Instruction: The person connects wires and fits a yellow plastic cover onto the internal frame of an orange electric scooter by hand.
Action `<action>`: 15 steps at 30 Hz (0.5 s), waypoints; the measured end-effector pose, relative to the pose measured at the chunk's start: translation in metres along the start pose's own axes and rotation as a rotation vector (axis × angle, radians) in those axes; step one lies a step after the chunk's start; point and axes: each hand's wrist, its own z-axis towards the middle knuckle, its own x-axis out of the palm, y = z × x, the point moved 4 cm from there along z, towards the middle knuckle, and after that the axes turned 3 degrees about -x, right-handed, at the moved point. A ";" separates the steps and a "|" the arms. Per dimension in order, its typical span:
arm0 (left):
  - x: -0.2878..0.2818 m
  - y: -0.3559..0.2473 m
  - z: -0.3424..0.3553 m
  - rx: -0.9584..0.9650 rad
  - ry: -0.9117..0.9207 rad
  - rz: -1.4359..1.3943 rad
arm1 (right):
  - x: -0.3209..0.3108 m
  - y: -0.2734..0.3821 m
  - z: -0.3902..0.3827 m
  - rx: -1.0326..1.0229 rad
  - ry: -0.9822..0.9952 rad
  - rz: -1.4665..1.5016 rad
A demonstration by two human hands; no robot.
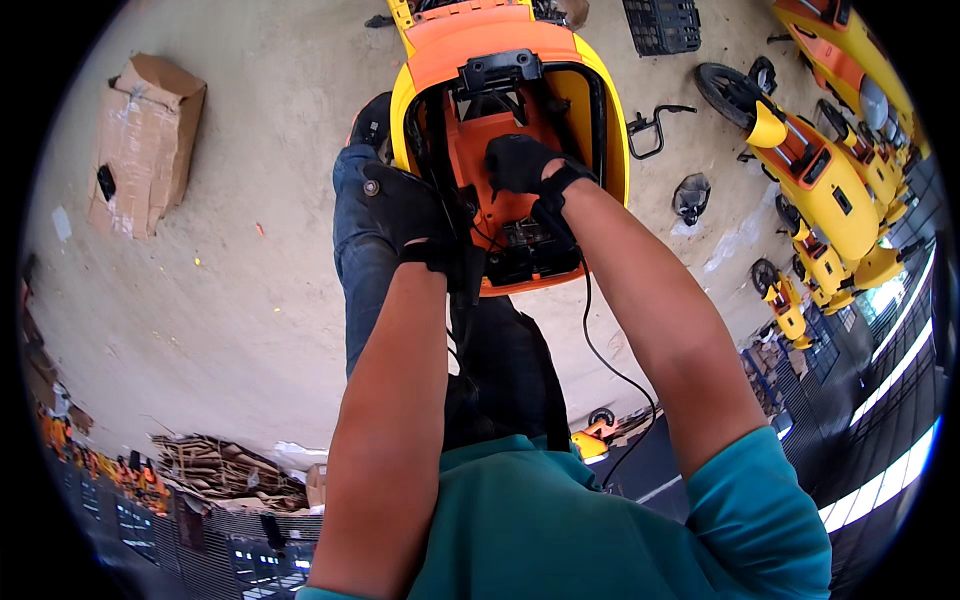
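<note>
In front of me stands a yellow and orange vehicle body (618, 130), apparently a scooter's, with an open cavity facing up. My right hand (522, 165), in a black glove, is inside that cavity over the orange inner panel (480, 140). Its fingers are curled closed, and what they hold, if anything, is hidden. My left hand (405, 205), also gloved in black, is at the left rim of the opening. A small round silvery piece (372, 187) shows at its outer side; the fingers blend into dark surroundings. A black bracket (500, 68) sits at the cavity's far edge.
A taped cardboard box (140, 145) stands on the floor at left. Right of the body lie a bent black metal frame (655, 130) and a black bundle (691, 198). Several yellow scooters (825, 190) line the right side. A black cable (600, 355) runs down from my right wrist.
</note>
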 end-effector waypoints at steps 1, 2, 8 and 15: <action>-0.007 -0.023 -0.012 -0.146 -0.041 -0.103 | 0.009 0.000 0.010 -0.052 0.033 -0.039; -0.009 -0.025 -0.011 -0.165 -0.088 -0.088 | 0.011 0.003 0.016 -0.073 0.049 -0.068; -0.006 -0.017 -0.006 0.184 -0.222 0.543 | 0.033 0.006 0.016 -0.045 0.157 -0.096; -0.004 -0.018 -0.010 -0.298 -0.223 -0.074 | 0.029 0.011 0.019 -0.032 0.186 -0.185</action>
